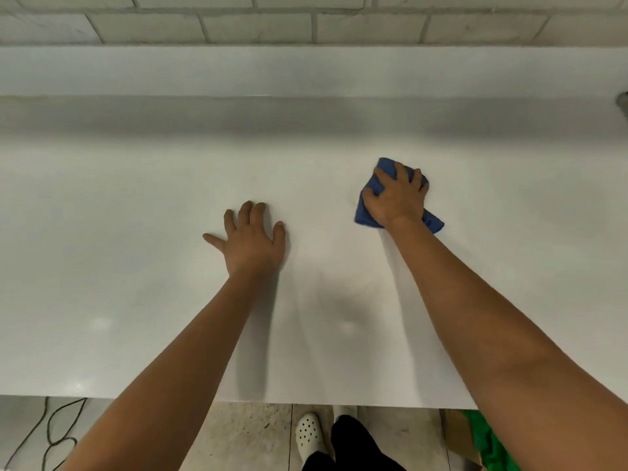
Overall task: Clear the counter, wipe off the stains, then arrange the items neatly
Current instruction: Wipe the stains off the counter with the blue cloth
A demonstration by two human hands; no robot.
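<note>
The white counter (136,232) fills most of the view. My right hand (397,195) presses a folded blue cloth (431,220) flat against the counter at centre right, fingers bent over the cloth's top. A faint yellowish mark (353,200) shows just left of the cloth. My left hand (251,237) rests flat on the counter near the middle, fingers spread, holding nothing.
A low white ledge (306,69) and a tiled wall (258,27) run along the back. A dark object (622,102) peeks in at the right edge. Below the counter's front edge lie a cable (51,433), a green thing (489,443) and my shoe (307,433).
</note>
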